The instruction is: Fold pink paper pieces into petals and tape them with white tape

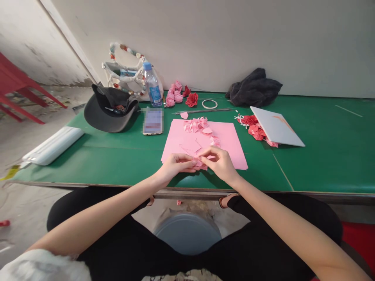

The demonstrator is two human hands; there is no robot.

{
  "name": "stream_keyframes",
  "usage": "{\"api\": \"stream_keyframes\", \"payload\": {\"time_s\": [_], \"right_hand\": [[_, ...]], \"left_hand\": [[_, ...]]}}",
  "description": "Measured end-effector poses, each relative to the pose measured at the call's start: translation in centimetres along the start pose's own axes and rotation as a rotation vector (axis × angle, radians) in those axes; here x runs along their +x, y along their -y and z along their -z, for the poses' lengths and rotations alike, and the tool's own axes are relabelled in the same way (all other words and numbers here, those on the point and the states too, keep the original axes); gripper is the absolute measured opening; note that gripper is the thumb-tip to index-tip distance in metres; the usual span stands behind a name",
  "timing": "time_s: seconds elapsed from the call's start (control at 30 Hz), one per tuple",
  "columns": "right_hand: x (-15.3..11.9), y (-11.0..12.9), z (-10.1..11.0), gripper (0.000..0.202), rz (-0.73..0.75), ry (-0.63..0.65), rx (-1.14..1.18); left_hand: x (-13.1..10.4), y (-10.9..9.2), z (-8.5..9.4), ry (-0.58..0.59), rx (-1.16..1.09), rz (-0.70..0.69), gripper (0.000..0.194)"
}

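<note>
Both hands meet over the near edge of a stack of pink paper sheets (228, 144). My left hand (180, 163) pinches a small folded piece of pink paper (201, 164) from the left. From the right, my right hand (219, 159) grips the same piece with thumb and index finger. The fingers cover much of its shape. Just beyond, folded pink paper pieces (195, 125) lie in a curved row on the sheets. A flat pink paper cutout (191, 145) rests between that row and my hands.
On the green table (322, 164) stand a water bottle (152, 88), a phone (153, 121), a dark cap (111, 109) and a beaded bag (123, 74). Behind the sheets lie paper flowers (191, 100), a tape roll (209, 104) and thin wires (205, 111). Rightward are black cloth (254, 88) and a white board (277, 127).
</note>
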State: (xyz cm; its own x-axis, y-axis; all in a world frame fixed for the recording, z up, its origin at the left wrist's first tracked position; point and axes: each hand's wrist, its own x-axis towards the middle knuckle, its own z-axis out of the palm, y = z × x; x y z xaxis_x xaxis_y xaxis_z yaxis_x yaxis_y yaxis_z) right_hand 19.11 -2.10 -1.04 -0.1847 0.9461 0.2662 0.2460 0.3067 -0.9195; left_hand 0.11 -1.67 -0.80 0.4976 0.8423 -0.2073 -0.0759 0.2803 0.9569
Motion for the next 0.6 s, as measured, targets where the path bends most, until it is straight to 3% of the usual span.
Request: {"api": "stream_keyframes", "payload": {"time_s": [0.23,0.6], "right_hand": [[-0.11,0.44,-0.10,0.014,0.187,-0.001,-0.123],[0.37,0.48,-0.19,0.007,0.042,-0.007,0.097]], "left_hand": [[-0.06,-0.49,0.02,-0.014,-0.051,0.015,0.025],[0.01,-0.49,0.16,0.015,-0.019,-0.013,0.026]]}}
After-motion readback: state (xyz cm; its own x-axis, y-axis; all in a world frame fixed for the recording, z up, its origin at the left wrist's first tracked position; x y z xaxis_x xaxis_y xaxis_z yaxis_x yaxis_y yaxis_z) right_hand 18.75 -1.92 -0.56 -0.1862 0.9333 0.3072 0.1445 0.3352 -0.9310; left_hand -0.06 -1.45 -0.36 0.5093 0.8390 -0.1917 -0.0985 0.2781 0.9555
